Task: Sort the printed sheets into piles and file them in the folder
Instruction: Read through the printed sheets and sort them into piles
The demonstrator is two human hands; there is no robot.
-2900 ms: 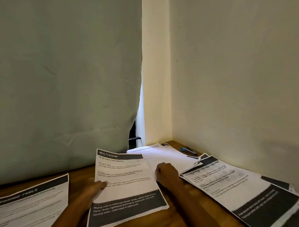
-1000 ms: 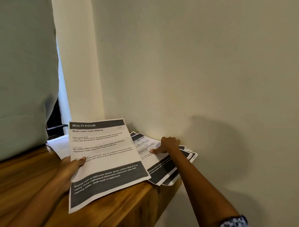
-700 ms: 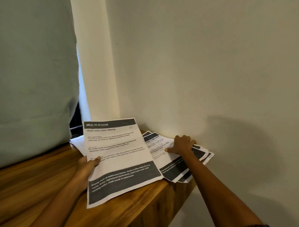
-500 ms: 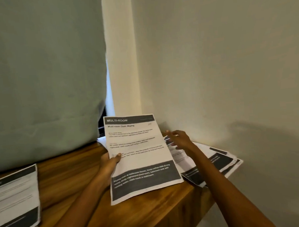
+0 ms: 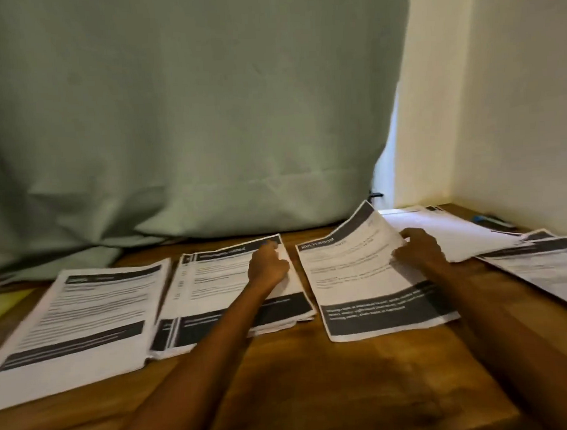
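Printed sheets with dark header and footer bands lie in piles on the wooden table (image 5: 315, 376). My left hand (image 5: 267, 268) rests on the upper right part of the middle pile (image 5: 214, 292), one fingertip near its top corner. A larger pile (image 5: 78, 314) lies to its left. My right hand (image 5: 419, 248) grips the right edge of the MULTI-ROOM sheet (image 5: 360, 286). That sheet's far right corner is raised off the table, and its near end lies flat. A yellow folder corner (image 5: 3, 301) shows at the far left edge.
A green curtain (image 5: 174, 122) hangs behind the table down to its surface. A cream wall (image 5: 524, 106) closes the right side. More printed sheets (image 5: 544, 265) and plain white sheets (image 5: 445, 230) lie at the right, with a blue pen (image 5: 487, 220) by the wall.
The view has swung left from the table's right end. The MULTI-ROOM sheet passed from my left hand to my right and now lies beside the middle pile. My left hand moved onto that pile.
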